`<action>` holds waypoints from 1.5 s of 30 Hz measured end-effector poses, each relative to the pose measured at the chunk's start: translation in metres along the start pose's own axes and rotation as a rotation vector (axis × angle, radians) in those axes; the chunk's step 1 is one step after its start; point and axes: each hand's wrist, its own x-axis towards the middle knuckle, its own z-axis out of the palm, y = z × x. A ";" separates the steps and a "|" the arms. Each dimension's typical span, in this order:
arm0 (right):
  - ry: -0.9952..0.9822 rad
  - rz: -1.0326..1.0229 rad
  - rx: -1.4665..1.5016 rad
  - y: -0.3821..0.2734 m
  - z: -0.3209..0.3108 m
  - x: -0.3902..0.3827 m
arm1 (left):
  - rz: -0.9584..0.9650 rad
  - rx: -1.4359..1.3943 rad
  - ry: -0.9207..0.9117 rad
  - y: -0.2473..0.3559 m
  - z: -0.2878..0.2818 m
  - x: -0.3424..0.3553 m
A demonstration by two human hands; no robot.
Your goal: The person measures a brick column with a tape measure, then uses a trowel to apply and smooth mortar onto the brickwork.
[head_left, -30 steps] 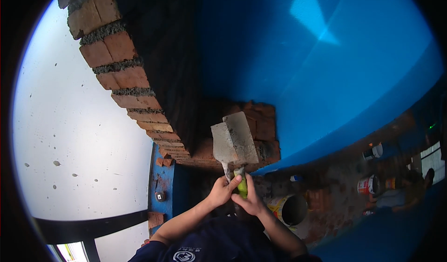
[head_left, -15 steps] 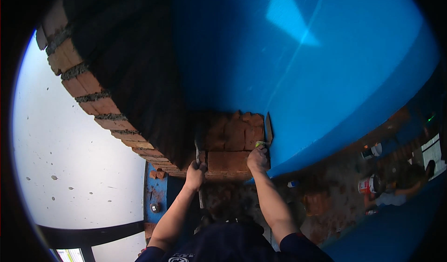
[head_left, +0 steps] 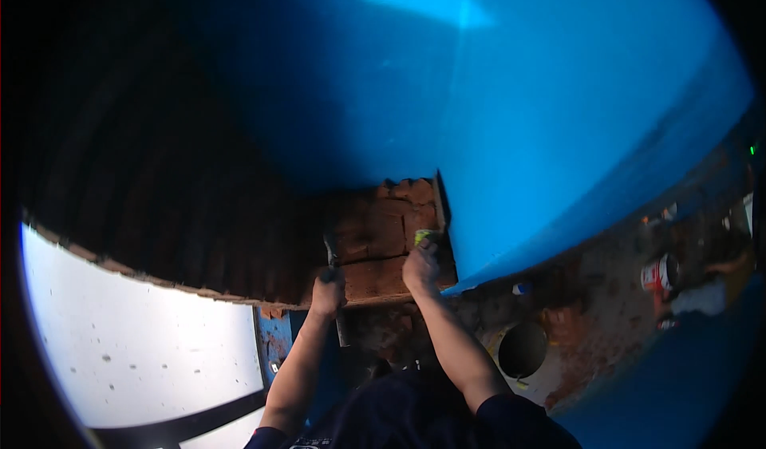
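Note:
In front of me, a low course of reddish bricks (head_left: 371, 277) fills the corner between a dark brick wall and a blue wall. My left hand (head_left: 328, 291) is wrapped round the shaft of a slim, dark-headed tool (head_left: 332, 249); its exact kind is hard to make out. The shaft runs on below the fist. My right hand (head_left: 420, 267) grips a trowel (head_left: 442, 197) by its yellow-green handle. The narrow blade points away from me, close along the blue wall. Both hands are above the front bricks.
The blue wall (head_left: 550, 146) rises ahead and to the right. A tall brick wall (head_left: 159, 178) stands in shadow on the left. Right of me are a round dark-mouthed container (head_left: 523, 349), a red-and-white bucket (head_left: 656, 276) and, farther off, another person (head_left: 706, 293).
The view has turned, so the brick wall's lit edge has dropped lower at the left. Both hands have shifted slightly left in the picture, keeping hold of their tools.

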 end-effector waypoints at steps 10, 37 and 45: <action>-0.129 -0.123 0.325 0.007 0.022 -0.021 | 0.082 0.193 -0.103 0.038 0.049 0.042; -0.548 0.177 1.195 0.007 0.006 0.014 | 0.052 0.746 0.092 0.003 0.082 0.120; -0.801 0.208 1.279 0.032 0.007 0.027 | 0.148 1.002 0.112 0.000 0.073 0.116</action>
